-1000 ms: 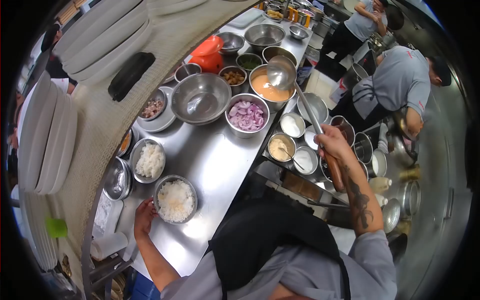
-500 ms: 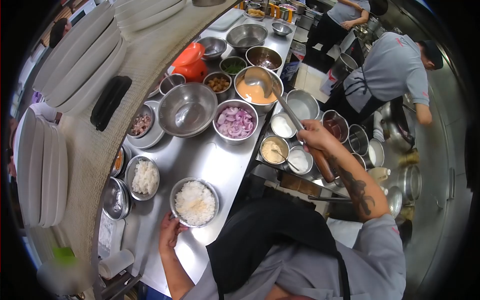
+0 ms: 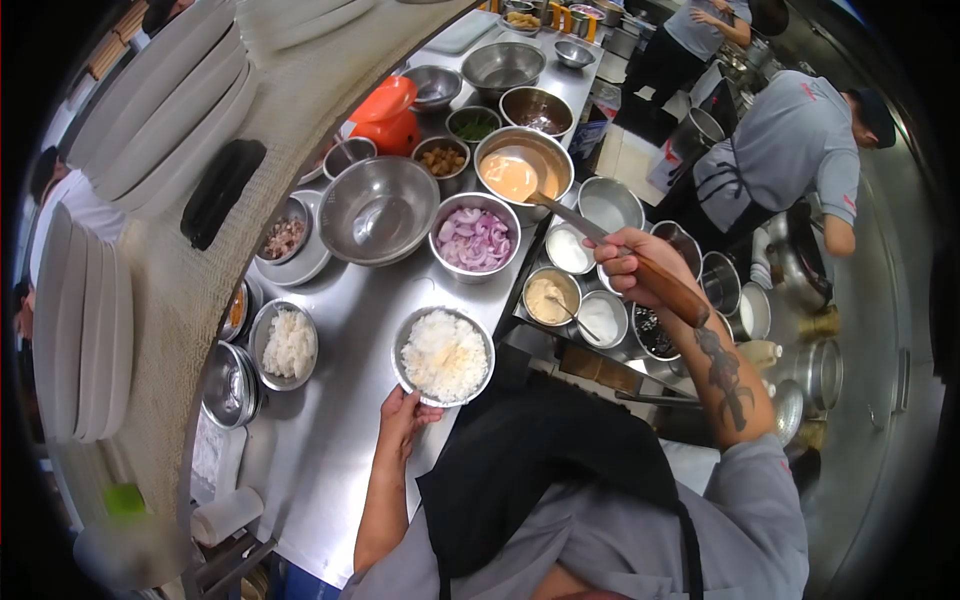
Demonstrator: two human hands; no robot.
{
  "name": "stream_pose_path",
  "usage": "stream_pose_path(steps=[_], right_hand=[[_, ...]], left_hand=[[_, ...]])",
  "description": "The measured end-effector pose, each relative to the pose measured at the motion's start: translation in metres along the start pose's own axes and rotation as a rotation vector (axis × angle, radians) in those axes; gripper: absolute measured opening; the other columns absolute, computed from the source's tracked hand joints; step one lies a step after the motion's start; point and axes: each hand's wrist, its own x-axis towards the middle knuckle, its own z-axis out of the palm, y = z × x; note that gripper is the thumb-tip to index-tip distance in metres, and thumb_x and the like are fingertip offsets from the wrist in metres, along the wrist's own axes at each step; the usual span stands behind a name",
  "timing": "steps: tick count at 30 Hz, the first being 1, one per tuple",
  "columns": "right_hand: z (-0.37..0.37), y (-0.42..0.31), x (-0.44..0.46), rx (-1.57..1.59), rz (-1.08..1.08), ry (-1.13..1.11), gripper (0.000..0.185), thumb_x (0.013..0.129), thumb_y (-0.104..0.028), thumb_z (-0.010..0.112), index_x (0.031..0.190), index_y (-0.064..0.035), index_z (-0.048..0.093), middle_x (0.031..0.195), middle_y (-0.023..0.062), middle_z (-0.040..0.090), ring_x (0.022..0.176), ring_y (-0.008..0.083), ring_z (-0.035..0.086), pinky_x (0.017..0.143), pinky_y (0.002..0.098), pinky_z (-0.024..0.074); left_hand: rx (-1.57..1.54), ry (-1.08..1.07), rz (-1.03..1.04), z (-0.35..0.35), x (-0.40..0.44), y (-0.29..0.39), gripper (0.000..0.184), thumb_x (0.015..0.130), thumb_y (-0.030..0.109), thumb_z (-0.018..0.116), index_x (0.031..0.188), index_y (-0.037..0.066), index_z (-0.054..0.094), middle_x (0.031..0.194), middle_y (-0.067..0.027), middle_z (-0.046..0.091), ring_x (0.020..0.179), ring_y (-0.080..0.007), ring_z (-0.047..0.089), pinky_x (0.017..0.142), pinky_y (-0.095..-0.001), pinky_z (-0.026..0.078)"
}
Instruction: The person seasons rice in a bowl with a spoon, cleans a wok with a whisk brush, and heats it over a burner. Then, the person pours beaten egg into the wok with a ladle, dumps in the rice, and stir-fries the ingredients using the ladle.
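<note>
My left hand grips the near rim of a metal bowl of white rice. A pale yellowish patch lies on top of the rice. My right hand is closed round the long handle of a ladle, which has a wooden grip end. The ladle reaches into a metal pot of orange-yellow liquid, and its scoop is hidden under the surface. Sliced purple onions fill a metal container just in front of the pot.
Another rice bowl and a large metal bowl stand to the left. Seasoning containers line the right. A shelf holding stacked plates overhangs the left side. A co-worker bends over a wok on the right.
My left hand has brought the rice bowl to the right and slightly farther from me. The ladle's scoop, visible before, has sunk into the orange-yellow liquid.
</note>
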Motion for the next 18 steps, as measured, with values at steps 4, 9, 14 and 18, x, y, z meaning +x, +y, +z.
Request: stream_pose_path(steps=[4,9,14,18], right_hand=[[-0.016,0.002,0.0,0.106,-0.011,-0.098,0.029,0.093,-0.01,0.044,0.116,0.0061,0.039,0.079,0.0031,0.05,0.054,0.0075,0.049,0.044,0.0246,0.0378],[-0.02,0.007,0.0,0.214,-0.005,-0.145,0.03,0.094,-0.01,0.041,0.117,0.0092,0.04,0.081,0.0049,0.051,0.053,0.0082,0.05,0.043,0.0256,0.0387],[-0.02,0.005,-0.005,0.201,-0.025,-0.128,0.031,0.095,-0.011,0.04,0.119,0.0089,0.039,0.081,0.0047,0.051,0.053,0.0084,0.049,0.044,0.0258,0.0388],[-0.02,0.002,-0.009,0.16,-0.044,-0.131,0.03,0.095,-0.01,0.04,0.119,0.0082,0.038,0.079,0.0039,0.049,0.052,0.0081,0.049,0.043,0.0255,0.0382]], left_hand=[[0.014,0.001,0.006,0.009,0.012,-0.005,0.033,0.095,0.013,0.048,0.123,-0.004,0.048,0.098,-0.0171,0.065,0.074,-0.021,0.068,0.063,-0.0297,0.059],[0.026,-0.014,-0.026,0.024,0.017,-0.005,0.033,0.095,0.015,0.05,0.116,-0.009,0.047,0.093,-0.0196,0.066,0.07,-0.0227,0.069,0.06,-0.0299,0.059],[0.055,-0.064,-0.075,0.027,0.02,-0.002,0.038,0.095,0.019,0.049,0.122,-0.007,0.046,0.095,-0.0202,0.065,0.073,-0.0233,0.068,0.062,-0.0318,0.058],[0.08,-0.07,-0.243,0.016,0.027,0.005,0.043,0.097,0.03,0.043,0.122,-0.005,0.048,0.096,-0.019,0.065,0.072,-0.0216,0.067,0.06,-0.0289,0.056]])
